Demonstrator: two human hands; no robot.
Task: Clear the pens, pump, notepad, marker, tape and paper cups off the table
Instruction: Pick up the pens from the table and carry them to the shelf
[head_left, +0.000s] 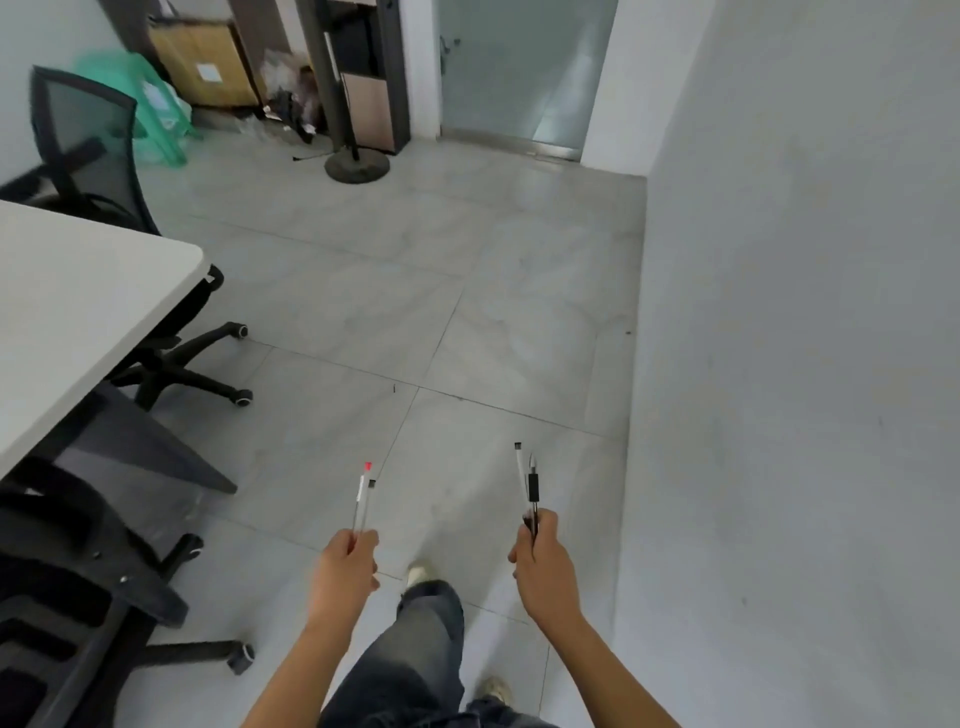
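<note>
Pens (363, 499) in left hand (345, 574), right hand (543, 564); tips pointing forward.

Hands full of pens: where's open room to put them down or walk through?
The visible corner of the white tabletop is bare. The grey tiled floor lies open between the black office chairs and the white wall, up to the frosted glass door. The far left corner is crowded: cardboard box, green plastic object, round black stand base.

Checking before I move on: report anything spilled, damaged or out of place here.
Nothing spilled or damaged. Left hand and right hand each grip pens. One tiny dark speck lies on the floor ahead, too small to identify. Loose bags clutter the far corner.
</note>
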